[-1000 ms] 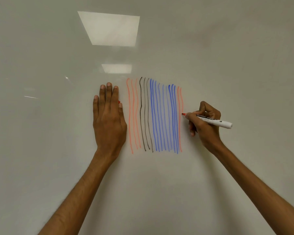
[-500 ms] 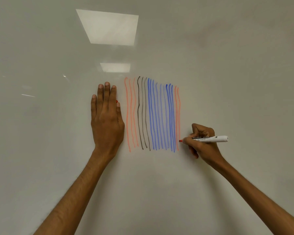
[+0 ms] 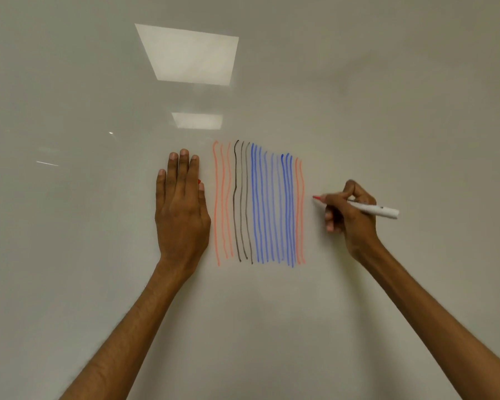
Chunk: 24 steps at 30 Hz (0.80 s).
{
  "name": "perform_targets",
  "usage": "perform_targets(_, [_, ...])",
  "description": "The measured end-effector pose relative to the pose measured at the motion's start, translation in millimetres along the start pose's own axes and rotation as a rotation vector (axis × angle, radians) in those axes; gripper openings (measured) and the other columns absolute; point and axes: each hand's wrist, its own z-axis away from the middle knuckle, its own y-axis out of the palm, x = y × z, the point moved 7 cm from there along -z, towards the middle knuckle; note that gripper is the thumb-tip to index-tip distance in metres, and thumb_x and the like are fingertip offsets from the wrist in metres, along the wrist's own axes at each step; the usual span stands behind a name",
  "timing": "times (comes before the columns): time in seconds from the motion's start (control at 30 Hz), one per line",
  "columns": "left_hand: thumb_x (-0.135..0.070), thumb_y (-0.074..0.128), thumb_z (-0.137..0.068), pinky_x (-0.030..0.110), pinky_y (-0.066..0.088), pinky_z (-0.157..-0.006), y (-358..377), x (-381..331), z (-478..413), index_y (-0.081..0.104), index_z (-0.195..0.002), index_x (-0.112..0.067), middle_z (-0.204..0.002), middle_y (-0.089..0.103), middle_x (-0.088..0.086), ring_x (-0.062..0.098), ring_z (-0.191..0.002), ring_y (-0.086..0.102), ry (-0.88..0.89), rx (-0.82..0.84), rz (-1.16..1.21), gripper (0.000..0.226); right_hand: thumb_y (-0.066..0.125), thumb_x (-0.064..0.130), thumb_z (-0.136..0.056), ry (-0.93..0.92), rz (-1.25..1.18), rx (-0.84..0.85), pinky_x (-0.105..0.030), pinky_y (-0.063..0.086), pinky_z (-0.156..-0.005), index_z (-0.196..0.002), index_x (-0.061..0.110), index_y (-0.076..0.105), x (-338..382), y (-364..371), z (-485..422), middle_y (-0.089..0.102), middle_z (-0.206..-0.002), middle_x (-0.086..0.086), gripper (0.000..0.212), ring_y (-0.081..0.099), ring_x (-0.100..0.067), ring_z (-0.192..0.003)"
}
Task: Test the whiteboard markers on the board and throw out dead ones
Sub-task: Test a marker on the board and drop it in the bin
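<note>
head view: right hand sits mid-right of frame, thumb + fingers pinched round a white marker in a writing grip, barrel running out to the right, red tip pointing left at the board; can't tell if the tip touches the surface or hangs just off it. left hand lies flat on the board left of centre, fingers straight + together, gripping nothing i can make out, tho a small red bit peeks out by the index finger, prob. the cap, not sure. btw the hands stands a block of upright test strokes: three red-orange lines nearest the left hand, then black-grey lines, then many blue lines, then a pale red pair at the block's right edge, just left of the tip. two light reflections glare in the upper centre. step in hand, as i read it: checking this red marker w/ another stroke. to do it well: land the tip on bare board right of the pale red pair, not over old ink, keep even pressure, pull one long stroke top to bottom, then compare w/ the bolder lines. that pair looks faint, so the marker may be near dead; no bin in frame.
</note>
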Motion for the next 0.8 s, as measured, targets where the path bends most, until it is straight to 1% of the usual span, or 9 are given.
perform_targets(0.1, [-0.014, 0.032, -0.107, 0.039, 0.01, -0.126, -0.6, 0.3, -0.2, 0.03, -0.153, -0.004, -0.161, 0.027, 0.012, 0.024, -0.152, 0.018, -0.001, 0.002, 0.008, 0.047, 0.07, 0.002, -0.086, -0.069, -0.02, -0.021, -0.023, 0.034, -0.037, -0.063, 0.018, 0.044, 21.5, 11.0, -26.7, 0.06, -0.058, -0.016, 0.038, 0.049, -0.022, -0.036])
perform_targets(0.2, [-0.014, 0.034, -0.107, 0.038, 0.01, -0.126, -0.2, 1.6, 0.2, 0.03, -0.153, -0.004, -0.161, 0.028, 0.012, 0.024, -0.152, 0.018, -0.003, 0.005, 0.013, 0.047, 0.07, 0.004, -0.086, -0.093, -0.026, -0.047, -0.024, 0.037, -0.038, -0.058, 0.025, 0.049, 31.2, 18.4, -40.0, 0.063, -0.058, -0.01, 0.041, 0.05, -0.02, -0.038])
perform_targets(0.33, [-0.014, 0.034, -0.107, 0.037, 0.009, -0.126, -0.3, 1.4, 0.9, 0.03, -0.153, -0.004, -0.16, 0.029, 0.012, 0.024, -0.152, 0.019, 0.0, -0.003, 0.013, 0.047, 0.07, 0.003, -0.086, -0.119, 0.001, -0.085, -0.025, 0.039, -0.039, -0.064, 0.017, 0.044, 29.0, 19.3, -41.0, 0.063, -0.057, -0.008, 0.037, 0.05, -0.022, -0.039])
perform_targets(0.43, [-0.013, 0.035, -0.108, 0.037, 0.009, -0.126, -0.5, 1.3, 1.3, 0.03, -0.153, -0.004, -0.16, 0.029, 0.012, 0.025, -0.152, 0.019, 0.0, -0.006, 0.017, 0.047, 0.07, 0.001, -0.086, -0.158, 0.034, -0.066, -0.026, 0.041, -0.041, -0.065, 0.016, 0.043, 27.2, 22.8, -36.4, 0.062, -0.057, -0.008, 0.037, 0.052, -0.023, -0.042])
perform_targets(0.57, [-0.012, 0.036, -0.108, 0.037, 0.009, -0.126, -0.3, 1.8, 1.6, 0.03, -0.153, -0.004, -0.16, 0.029, 0.012, 0.024, -0.152, 0.019, -0.003, -0.008, 0.022, 0.047, 0.069, 0.0, -0.086, -0.177, 0.058, -0.043, -0.024, 0.04, -0.04, -0.066, 0.013, 0.04, 20.9, 20.6, -27.6, 0.059, -0.055, -0.015, 0.038, 0.049, -0.024, -0.037])
perform_targets(0.7, [-0.013, 0.036, -0.108, 0.037, 0.01, -0.125, -0.2, 2.2, 3.0, 0.03, -0.153, -0.003, -0.16, 0.03, 0.013, 0.025, -0.151, 0.021, -0.005, -0.016, 0.021, 0.047, 0.067, -0.004, -0.086, -0.172, 0.069, -0.047, -0.022, 0.038, -0.038, -0.065, 0.014, 0.038, 9.7, 11.4, -17.5, 0.058, -0.05, -0.007, 0.04, 0.047, -0.021, -0.034])
perform_targets(0.8, [-0.013, 0.036, -0.108, 0.038, 0.011, -0.125, -0.4, 2.1, 3.9, 0.03, -0.153, -0.002, -0.159, 0.03, 0.013, 0.025, -0.151, 0.021, -0.006, -0.017, 0.022, 0.047, 0.066, -0.007, -0.086, -0.168, 0.074, -0.032, -0.022, 0.037, -0.036, -0.065, 0.008, 0.032, 1.8, 6.5, -9.1, 0.054, -0.047, -0.006, 0.042, 0.044, -0.02, -0.033])
